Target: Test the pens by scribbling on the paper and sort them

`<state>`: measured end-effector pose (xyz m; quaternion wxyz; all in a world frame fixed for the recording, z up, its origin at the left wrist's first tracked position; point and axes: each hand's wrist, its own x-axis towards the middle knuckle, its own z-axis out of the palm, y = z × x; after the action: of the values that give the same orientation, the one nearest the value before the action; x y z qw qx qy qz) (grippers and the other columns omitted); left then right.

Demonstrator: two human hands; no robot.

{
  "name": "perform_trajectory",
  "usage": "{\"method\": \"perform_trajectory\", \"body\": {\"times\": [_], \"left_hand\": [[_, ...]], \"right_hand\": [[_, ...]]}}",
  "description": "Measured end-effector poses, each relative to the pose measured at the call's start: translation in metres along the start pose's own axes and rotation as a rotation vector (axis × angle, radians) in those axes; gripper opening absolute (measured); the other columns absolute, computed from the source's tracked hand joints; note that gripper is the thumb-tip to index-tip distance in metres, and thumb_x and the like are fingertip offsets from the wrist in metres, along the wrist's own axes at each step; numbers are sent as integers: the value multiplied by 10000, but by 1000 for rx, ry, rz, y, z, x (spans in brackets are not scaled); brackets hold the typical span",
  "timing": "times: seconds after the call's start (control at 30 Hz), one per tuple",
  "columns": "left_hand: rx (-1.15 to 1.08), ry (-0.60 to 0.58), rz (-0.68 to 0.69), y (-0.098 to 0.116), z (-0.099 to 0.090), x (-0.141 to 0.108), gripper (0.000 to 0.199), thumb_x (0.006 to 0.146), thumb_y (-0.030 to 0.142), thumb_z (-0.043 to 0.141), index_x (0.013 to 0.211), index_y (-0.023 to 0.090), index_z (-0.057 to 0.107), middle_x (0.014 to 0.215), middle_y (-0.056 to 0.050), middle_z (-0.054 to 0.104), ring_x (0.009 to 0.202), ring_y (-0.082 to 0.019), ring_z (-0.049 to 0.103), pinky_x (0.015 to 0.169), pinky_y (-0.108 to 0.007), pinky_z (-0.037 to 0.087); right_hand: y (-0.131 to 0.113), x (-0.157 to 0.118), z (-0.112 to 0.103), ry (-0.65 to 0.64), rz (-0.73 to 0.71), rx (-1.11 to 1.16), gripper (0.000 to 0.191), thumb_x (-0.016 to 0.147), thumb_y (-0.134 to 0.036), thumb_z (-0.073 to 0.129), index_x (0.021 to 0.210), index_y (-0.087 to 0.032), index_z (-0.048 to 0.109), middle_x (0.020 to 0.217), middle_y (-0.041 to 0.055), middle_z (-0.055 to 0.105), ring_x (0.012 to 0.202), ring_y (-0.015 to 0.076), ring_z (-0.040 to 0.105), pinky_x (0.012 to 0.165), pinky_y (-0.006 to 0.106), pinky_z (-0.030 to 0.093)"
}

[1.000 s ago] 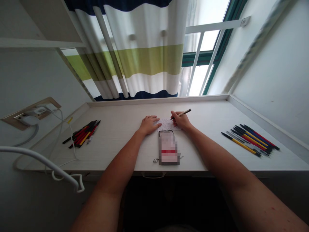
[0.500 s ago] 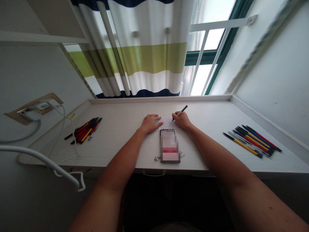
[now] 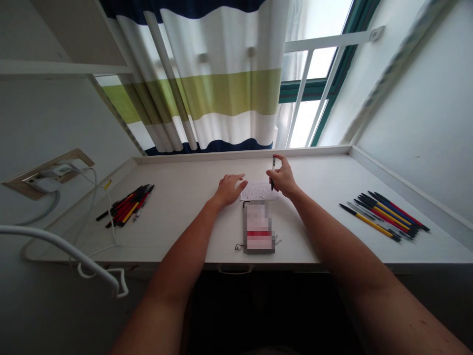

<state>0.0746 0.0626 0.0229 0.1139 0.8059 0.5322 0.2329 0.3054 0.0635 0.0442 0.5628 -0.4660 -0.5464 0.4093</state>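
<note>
Daylight came through a green-framed window (image 3: 318,69) past a curtain (image 3: 221,93) striped in navy, white and olive, and a white desk (image 3: 185,170) ran along beneath it. Near the middle of the desk, toward its far edge, lay a small sheet of paper (image 3: 258,191) covered in marks too small to read. The right hand (image 3: 284,178) was mostly closed, with its thumb and fingers pinching a slim pen (image 3: 273,171). The pen's long axis stood almost upright in view, and its dark tip pointed down just beyond the sheet's upper right corner; whether that tip met the desk could not be told. The sheet lay just below and to the left of that hand. The left hand (image 3: 231,190) was open and held nothing, its fingers loosely spread and reaching the sheet's left edge. A pixelated, phone-shaped object (image 3: 259,229) lay on the desk just toward the near edge from the sheet. A bundle of pens (image 3: 125,206) lay toward the left end of the desk and another bundle of pens (image 3: 384,215) toward the right end, both well apart from the hands.
</note>
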Motion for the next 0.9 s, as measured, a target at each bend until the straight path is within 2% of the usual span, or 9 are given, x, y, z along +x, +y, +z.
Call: {"method": "perform_trajectory", "body": {"times": [0.13, 0.27, 0.33, 0.4, 0.5, 0.63, 0.73, 0.8, 0.9], "left_hand": [[-148, 14, 37, 18, -8, -3, 552, 1056, 543, 396, 1488, 231, 538, 1342, -83, 699, 1305, -266, 575, 1118, -439, 451], [-294, -102, 205, 50, -14, 5, 419, 1012, 466, 546, 1327, 223, 678, 1268, -72, 746, 1173, -247, 674, 1012, -377, 528], [-285, -102, 288, 71, -14, 15, 336, 1005, 409, 568, 1230, 220, 731, 1213, -65, 769, 1102, -238, 702, 997, -380, 528], [-219, -90, 376, 97, -7, 28, 287, 1004, 372, 573, 1178, 229, 751, 1161, -54, 785, 1054, -232, 713, 1014, -401, 505], [-68, -176, 577, 146, 21, 46, 230, 1003, 343, 578, 1135, 268, 751, 1104, -18, 796, 1029, -222, 712, 1077, -436, 434], [104, -328, 831, 214, 73, 53, 182, 997, 306, 585, 1099, 273, 732, 1013, -36, 779, 1028, -229, 685, 1073, -434, 394], [150, -324, 931, 245, 103, 52, 187, 985, 239, 564, 1036, 260, 743, 1037, -77, 754, 1122, -263, 621, 1015, -429, 404], [165, -278, 973, 255, 117, 52, 239, 991, 210, 519, 980, 241, 755, 1101, -109, 728, 1168, -286, 567, 984, -435, 406], [181, -237, 993, 259, 128, 54, 295, 1006, 202, 474, 940, 229, 761, 1103, -124, 705, 1162, -296, 530, 948, -438, 407]], "right_hand": [[-4, 0, 4, 63, -50, 28, 600, 794, -303, 733, 1301, -276, 414, 657, -94, 585, 361, 92, 453, 312, 215, 369], [-22, -7, -2, 127, -171, 67, 430, 829, -397, 763, 1140, -272, 494, 795, -45, 590, 511, 118, 599, 446, 260, 547], [-32, -21, -21, 153, -222, 53, 367, 825, -416, 784, 1052, -253, 546, 827, -21, 599, 581, 135, 639, 523, 291, 588], [-39, -47, -55, 187, -272, -27, 334, 816, -416, 804, 1018, -239, 605, 857, 8, 636, 670, 168, 679, 629, 340, 617], [-37, -101, -124, 272, -283, -341, 269, 810, -410, 818, 982, -237, 707, 903, 56, 710, 804, 230, 704, 788, 413, 605], [-18, -167, -197, 357, -207, -756, 144, 856, -376, 749, 804, -243, 733, 842, 77, 722, 807, 280, 682, 793, 455, 559], [-5, -185, -221, 309, -153, -971, 116, 854, -259, 720, 741, -231, 720, 837, 86, 726, 899, 294, 666, 867, 452, 529], [1, -185, -228, 259, -124, -1089, 129, 869, -211, 690, 746, -223, 727, 846, 93, 722, 904, 287, 643, 871, 437, 513], [6, -181, -233, 274, -101, -1208, 167, 900, -193, 647, 767, -212, 747, 889, 119, 719, 949, 303, 614, 875, 441, 489]]}}
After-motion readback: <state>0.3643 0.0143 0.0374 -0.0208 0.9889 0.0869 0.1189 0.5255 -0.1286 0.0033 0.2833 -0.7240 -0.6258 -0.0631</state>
